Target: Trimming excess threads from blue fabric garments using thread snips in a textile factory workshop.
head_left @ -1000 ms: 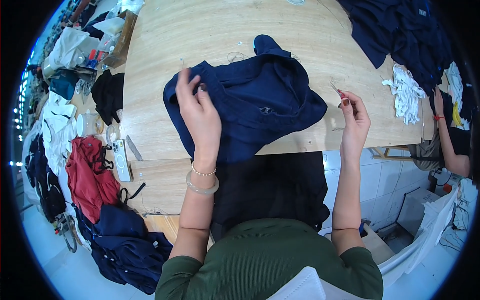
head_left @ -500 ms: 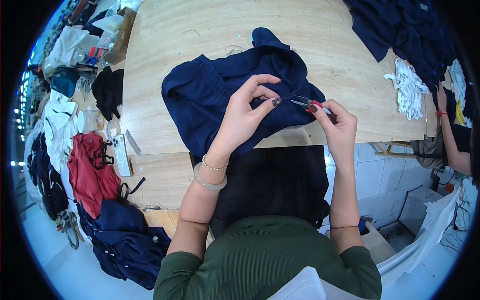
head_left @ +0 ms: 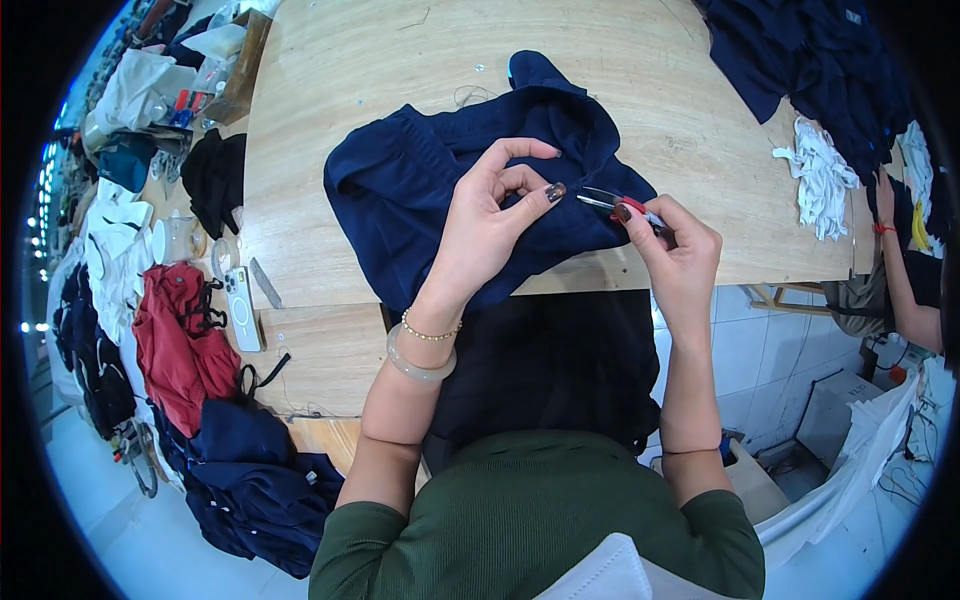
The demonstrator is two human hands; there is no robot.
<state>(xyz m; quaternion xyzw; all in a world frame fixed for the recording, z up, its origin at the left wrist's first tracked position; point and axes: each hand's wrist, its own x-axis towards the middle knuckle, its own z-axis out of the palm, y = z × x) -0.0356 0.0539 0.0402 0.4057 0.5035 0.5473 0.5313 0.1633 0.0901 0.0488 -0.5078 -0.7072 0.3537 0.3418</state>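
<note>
A dark navy garment lies bunched on the wooden table in front of me, with gathered folds at its left. My left hand pinches its cloth near the middle, thumb and fingers close together. To the right, my right hand is closed round small thread snips with red and dark handles. Their two metal blades stand slightly apart and point left, just beside my left thumb tip. Whether a thread lies between the blades is too small to tell.
On the wooden table, white cloth strips and navy garments lie at the right. A phone, a red garment and a black cloth are at the left. Another person's hand is at the far right.
My right hand has shifted slightly right and down, while the blade tips have tilted up a little. The garment's right edge has moved slightly right. My left hand has barely moved.
</note>
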